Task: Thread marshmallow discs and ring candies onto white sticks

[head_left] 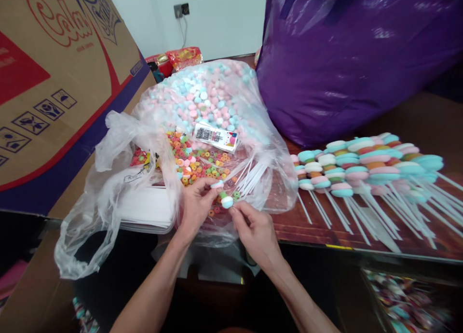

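Mixed sweets [401, 299], partly blurred, sit low at the right, below the edge of a dark red table [304, 229]. Above the near edge, two bare hands meet over a small candy stack [227, 202], a pink-and-blue marshmallow, a green ring and a white-and-blue marshmallow in a slanting row. The left hand [197, 200] pinches the far end, thumb and forefinger closed on the pink-and-blue piece. The right hand [255, 229] has thumb and forefinger drawn together at the near end, touching the white-and-blue piece; any stick within that pinch is too small to make out. The green ring lies between the two grips.

Left of the hands, a stack of white paper [144, 207] lies beside a crumpled plastic bag [87, 202]. Just beyond the fingers, candy rings [206, 166] spread over clear plastic, with loose white sticks [255, 181] to their right. Farther right, finished skewers [356, 164] lie piled, sticks toward the near edge. A printed card [215, 136] rests past the rings, before a big clear bag of marshmallows [213, 94].

A carton [72, 96] looms at left, a purple bag [347, 58] at right. Behind stand a red packet [184, 58] and a pale wall [224, 24] with a socket [178, 11].
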Motion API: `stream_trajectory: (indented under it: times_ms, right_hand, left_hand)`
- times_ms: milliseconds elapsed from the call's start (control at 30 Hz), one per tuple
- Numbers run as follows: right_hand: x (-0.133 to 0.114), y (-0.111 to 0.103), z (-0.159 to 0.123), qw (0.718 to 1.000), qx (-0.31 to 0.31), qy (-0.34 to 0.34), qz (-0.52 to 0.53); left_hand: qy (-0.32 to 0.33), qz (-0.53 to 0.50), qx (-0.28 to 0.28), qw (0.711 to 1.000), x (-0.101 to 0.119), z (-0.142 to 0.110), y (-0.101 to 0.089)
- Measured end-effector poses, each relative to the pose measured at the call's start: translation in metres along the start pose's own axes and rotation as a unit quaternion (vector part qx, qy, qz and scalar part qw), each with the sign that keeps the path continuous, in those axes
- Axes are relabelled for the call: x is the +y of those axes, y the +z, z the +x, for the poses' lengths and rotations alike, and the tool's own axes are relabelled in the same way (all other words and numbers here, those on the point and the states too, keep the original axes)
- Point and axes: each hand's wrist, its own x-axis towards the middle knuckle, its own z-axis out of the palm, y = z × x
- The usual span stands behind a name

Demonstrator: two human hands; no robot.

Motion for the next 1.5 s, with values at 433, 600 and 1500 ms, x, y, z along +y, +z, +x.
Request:
stream_trajectory:
  times_ms: [433, 600, 1500]
  right_hand:
    - [0.003, 0.005, 0.016, 0.998, 0.024, 0.039, -0.033]
    - [0.004, -0.007, 0.019, 0.997, 0.033, 0.037, -0.065]
    - [0.015, -0.011, 0.008, 0.997, 0.071, 0.0, 0.005]
  left_hand:
    - [-0.008, 0.053, -0.06, 0.997, 0.008, -0.013, 0.005]
    - [0.009, 0.111, -0.065, 0.992, 0.015, 0.002, 0.009]
    - [-0.15, -0.123, -0.049, 0.98, 0.014, 0.035, -0.005]
